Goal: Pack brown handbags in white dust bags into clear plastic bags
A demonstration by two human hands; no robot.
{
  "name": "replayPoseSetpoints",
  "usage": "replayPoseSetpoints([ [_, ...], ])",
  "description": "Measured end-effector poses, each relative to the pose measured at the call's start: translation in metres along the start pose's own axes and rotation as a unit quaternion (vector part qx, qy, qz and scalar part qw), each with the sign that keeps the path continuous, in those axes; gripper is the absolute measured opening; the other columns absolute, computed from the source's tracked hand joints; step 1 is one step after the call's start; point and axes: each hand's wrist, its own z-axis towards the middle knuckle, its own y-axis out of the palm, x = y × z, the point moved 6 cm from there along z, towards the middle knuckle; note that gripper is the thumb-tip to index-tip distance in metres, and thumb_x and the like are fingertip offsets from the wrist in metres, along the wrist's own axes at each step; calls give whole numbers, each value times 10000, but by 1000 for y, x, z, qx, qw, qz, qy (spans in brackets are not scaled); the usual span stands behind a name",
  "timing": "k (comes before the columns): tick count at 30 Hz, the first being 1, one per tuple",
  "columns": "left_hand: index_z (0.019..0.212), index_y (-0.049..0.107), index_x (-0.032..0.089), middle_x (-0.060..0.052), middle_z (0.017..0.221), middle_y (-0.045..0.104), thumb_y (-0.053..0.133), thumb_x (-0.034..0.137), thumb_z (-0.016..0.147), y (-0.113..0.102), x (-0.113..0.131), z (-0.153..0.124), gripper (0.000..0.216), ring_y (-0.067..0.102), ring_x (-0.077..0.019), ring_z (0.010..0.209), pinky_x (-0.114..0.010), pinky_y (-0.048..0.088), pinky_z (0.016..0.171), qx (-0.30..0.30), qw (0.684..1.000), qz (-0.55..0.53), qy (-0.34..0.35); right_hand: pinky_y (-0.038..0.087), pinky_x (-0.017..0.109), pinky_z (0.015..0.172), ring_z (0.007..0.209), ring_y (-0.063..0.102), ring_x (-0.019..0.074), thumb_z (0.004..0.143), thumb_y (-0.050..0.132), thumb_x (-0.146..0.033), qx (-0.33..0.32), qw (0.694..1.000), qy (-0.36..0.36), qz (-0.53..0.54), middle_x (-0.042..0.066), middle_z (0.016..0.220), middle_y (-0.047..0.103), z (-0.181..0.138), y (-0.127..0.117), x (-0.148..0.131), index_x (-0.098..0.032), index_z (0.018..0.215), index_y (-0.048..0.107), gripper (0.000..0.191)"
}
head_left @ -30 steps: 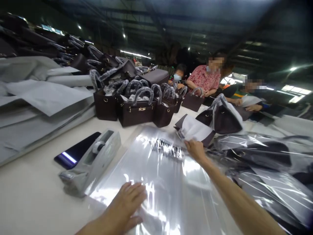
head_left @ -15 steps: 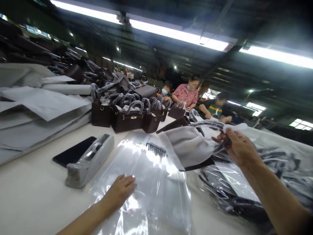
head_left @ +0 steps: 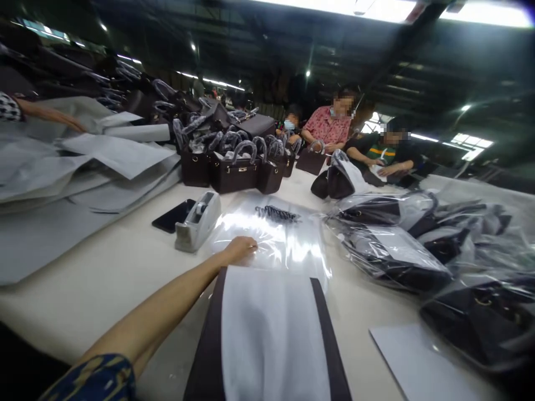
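My left hand (head_left: 239, 248) rests on the near edge of a clear plastic bag (head_left: 276, 236) that lies flat on the white table (head_left: 104, 278); its fingers are curled down onto the film. A dark brown handbag with a white paper sheet over its front (head_left: 271, 340) is close in front of me at the bottom of the view, overlapping the plastic bag's near end. My right hand is out of view.
A grey tape dispenser (head_left: 199, 220) and a black phone (head_left: 173, 215) lie left of the plastic bag. Brown handbags (head_left: 236, 167) stand in a group behind. Bagged handbags (head_left: 388, 245) pile up at right. Grey sheets (head_left: 62, 184) are stacked at left. Other people sit at the far end.
My right hand lifted the paper-covered handbag from the far side and brought it close to me, then left the view. My left hand stayed on the plastic bag. The camera pulled back.
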Motion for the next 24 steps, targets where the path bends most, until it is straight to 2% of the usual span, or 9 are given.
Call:
replayPoseSetpoints([
  [2,1018,559,137,-59,1015,588,506,322,865,-2,2,0,245,579,-172,894,-381,491,790,-10,1000,-1,0,506,272,353,561,625,210,658,644,-393,9,1000,-14,-8,-30,503,574,3,27,-3,-480,705,643,98],
  [4,1004,564,135,-57,1005,592,508,322,864,-4,5,0,240,580,-171,891,-381,490,791,-17,1000,-4,7,513,285,360,618,642,224,676,634,-389,21,999,-15,-33,-27,552,602,7,34,-7,-487,743,646,120],
  [8,969,574,131,-50,968,602,512,322,862,-8,13,3,227,585,-162,867,-372,491,782,-22,999,-12,28,562,307,534,772,650,215,796,534,-346,39,996,28,-77,-12,811,664,16,-7,2,-409,949,628,190],
  [11,940,578,128,-43,935,606,514,321,861,-12,19,13,218,587,-155,843,-359,494,764,-19,999,-16,41,521,353,786,945,604,205,864,466,-282,62,983,90,-148,51,1028,631,42,-38,48,-270,1085,561,241],
  [14,923,576,126,-40,920,603,520,323,857,-21,26,25,215,583,-153,836,-353,491,755,-15,999,-13,51,408,411,943,1173,449,257,803,562,-396,-59,957,116,-260,146,1288,468,81,-16,115,-157,1303,378,583],
  [16,906,575,127,-34,894,600,524,324,853,-30,29,29,210,578,-147,810,-344,485,742,-16,998,-2,57,376,428,944,1150,463,270,816,551,-349,-137,936,123,-301,158,1254,500,99,8,154,-147,1259,440,500],
  [18,899,575,131,-25,859,596,527,307,848,-37,31,30,189,568,-142,777,-334,475,725,-27,997,13,68,394,399,876,983,564,244,871,453,-256,-174,926,127,-309,131,1034,629,108,24,179,-162,1062,590,252],
  [21,887,590,151,-16,841,597,528,222,832,-40,30,24,109,557,-141,771,-315,445,730,-61,993,36,95,398,328,737,775,590,204,911,354,-239,-191,924,136,-302,98,793,655,106,30,194,-170,846,635,297],
  [24,734,609,179,-6,789,593,563,168,775,-31,26,17,63,553,-142,748,-263,408,687,-104,987,52,107,360,279,646,700,562,181,876,444,-325,-202,928,149,-275,68,733,636,100,30,199,-177,754,612,255],
])
